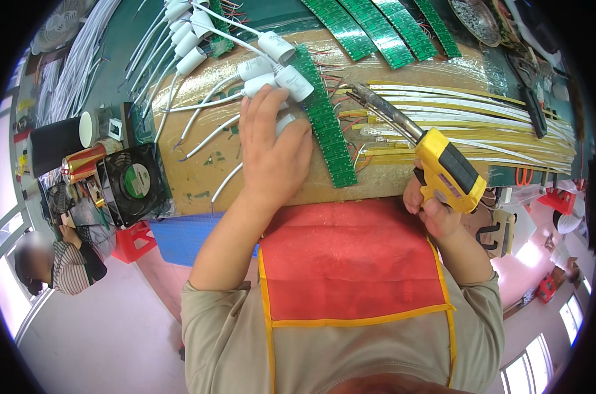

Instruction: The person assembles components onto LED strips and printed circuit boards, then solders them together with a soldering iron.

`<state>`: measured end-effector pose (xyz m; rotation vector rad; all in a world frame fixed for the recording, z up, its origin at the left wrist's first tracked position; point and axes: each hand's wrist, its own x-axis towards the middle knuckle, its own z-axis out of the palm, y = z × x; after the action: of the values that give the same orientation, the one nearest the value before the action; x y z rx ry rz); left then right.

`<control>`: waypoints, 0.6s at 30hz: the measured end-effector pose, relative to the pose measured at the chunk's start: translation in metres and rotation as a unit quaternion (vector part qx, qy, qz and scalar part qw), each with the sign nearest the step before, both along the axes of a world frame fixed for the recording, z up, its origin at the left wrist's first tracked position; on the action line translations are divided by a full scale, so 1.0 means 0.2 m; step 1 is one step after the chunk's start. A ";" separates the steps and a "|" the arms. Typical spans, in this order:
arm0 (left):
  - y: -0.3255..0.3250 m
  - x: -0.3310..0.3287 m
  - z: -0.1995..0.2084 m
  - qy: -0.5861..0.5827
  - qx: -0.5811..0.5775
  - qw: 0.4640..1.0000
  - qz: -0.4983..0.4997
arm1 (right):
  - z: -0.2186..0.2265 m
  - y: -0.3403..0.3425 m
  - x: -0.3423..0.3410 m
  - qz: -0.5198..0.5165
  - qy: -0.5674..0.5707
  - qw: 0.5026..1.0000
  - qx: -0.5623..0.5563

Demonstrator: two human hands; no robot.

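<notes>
My left hand (275, 148) is curled over a white plastic cylinder (285, 123), mostly hidden under its fingers, beside the long green circuit board strip (331, 134). More white cylinders with white cables (294, 83) lie just beyond my fingertips and rest against the board's far end. In my right hand (436, 211) is a yellow and black soldering gun (452, 172), gripped by its handle. Its dark barrel points to the far left, with the tip above the loose red wires along the board's right side.
Yellow and white LED strips (469, 128) lie right of the board. Several green boards (393, 36) are at the back. A small black fan (134, 184) stands left, near bundled white cables (91, 52). Brown cardboard (199, 157) covers the bench. Another person (68, 262) sits far left.
</notes>
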<state>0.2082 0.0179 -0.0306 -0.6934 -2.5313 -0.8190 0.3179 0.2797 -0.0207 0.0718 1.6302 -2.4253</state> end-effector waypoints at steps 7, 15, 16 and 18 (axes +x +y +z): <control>0.00 0.00 0.02 0.003 -0.013 1.000 0.006 | -0.01 -0.02 -0.02 -0.027 -0.004 1.000 -0.008; -0.05 0.01 0.10 0.000 -0.077 0.995 -0.071 | 0.00 0.01 -0.05 -0.037 0.003 0.999 -0.033; -0.06 0.01 0.11 0.016 -0.121 0.985 -0.119 | 0.01 0.01 -0.06 -0.036 0.003 0.999 -0.032; -0.05 -0.03 0.15 0.015 -0.162 0.973 -0.164 | -0.01 0.02 -0.07 -0.046 0.011 0.998 -0.036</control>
<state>0.2030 0.0077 -0.0011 -1.2441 -2.5856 -0.4877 0.3044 0.2839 -0.0223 0.1102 1.5795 -2.5597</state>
